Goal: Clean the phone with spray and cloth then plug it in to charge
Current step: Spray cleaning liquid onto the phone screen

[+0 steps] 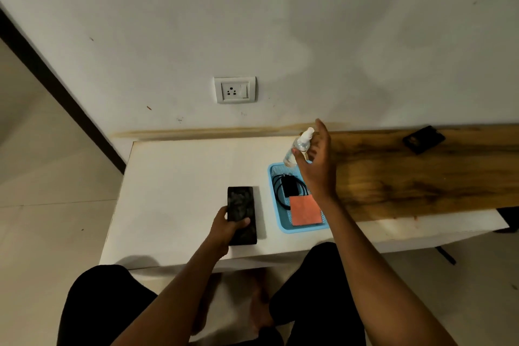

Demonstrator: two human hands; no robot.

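Note:
A black phone (241,206) lies screen-up near the front of the white table (179,177), and my left hand (229,229) grips its near end, thumb across the screen. My right hand (316,166) is wrapped around a clear spray bottle (299,146) with a white nozzle, held tilted above the far end of a blue mesh tray (276,213). Inside the tray lie a black charger with coiled cable (289,187) and an orange cloth (304,209).
A white wall socket with a switch (235,89) sits on the wall above the table's back edge. A dark wooden board (421,174) covers the table's right part, with a small black object (423,139) on it. My knees are under the front edge.

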